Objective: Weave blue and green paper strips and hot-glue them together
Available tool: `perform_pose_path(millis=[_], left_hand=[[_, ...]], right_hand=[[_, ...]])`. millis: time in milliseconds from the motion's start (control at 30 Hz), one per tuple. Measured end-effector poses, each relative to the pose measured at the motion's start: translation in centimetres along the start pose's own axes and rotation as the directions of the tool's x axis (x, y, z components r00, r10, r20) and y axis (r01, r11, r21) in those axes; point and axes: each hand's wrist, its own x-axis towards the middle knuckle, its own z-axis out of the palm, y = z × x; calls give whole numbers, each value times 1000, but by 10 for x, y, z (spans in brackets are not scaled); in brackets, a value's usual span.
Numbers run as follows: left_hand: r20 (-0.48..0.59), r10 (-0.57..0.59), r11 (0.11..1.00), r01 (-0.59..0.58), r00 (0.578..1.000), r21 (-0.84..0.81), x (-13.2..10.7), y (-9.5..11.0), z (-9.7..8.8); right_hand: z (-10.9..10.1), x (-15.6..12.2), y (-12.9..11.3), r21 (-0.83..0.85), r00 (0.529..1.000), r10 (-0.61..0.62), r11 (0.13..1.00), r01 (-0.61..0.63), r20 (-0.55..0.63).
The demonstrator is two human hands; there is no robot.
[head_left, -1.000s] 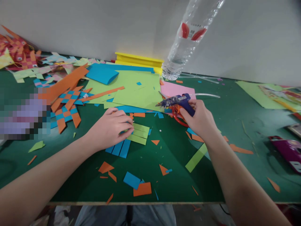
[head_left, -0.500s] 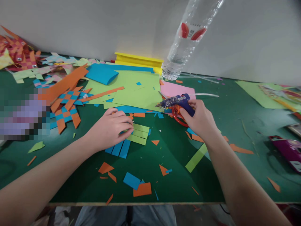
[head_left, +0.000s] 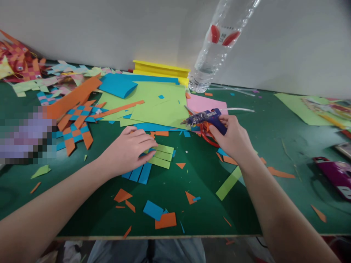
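My left hand rests over green paper strips interlaced with blue paper strips. Its thumb and fingers are slightly apart, and they cover the middle of the weave. On the right, my right hand is wrapped round the handle of a dark blue hot glue gun. The gun's nozzle points left above the edge of the green sheets, and a clear glue stick sticks out of its back. Red-handled scissors lie under the gun, partly hidden by it.
A plastic water bottle leans at the back. Green sheets, a folded blue sheet and a woven orange-and-blue piece lie behind my left hand. Scraps litter the green table. A purple object sits far right.
My left thumb and fingers have parted slightly over the strips. My right hand and the glue gun have barely moved.
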Motion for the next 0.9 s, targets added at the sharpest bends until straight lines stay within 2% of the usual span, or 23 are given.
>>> perform_pose_path(millis=[167,367,533,900], left_hand=[[53,5,1000,-6,999,20,0,2,-1],[105,56,991,-68,993,117,1,8,-2],[158,67,983,-93,985,159,1,11,-3],[161,78,979,-106,984,176,1,14,-5]], right_hand=[[-2,-1,-2,-23,1000,27,999,-26,8],[1,-1,2,-1,999,-19,1000,19,-28],[0,-1,2,-7,1000,-6,1000,6,-20],[0,-1,1,-15,1000,3,1000,-3,-6]])
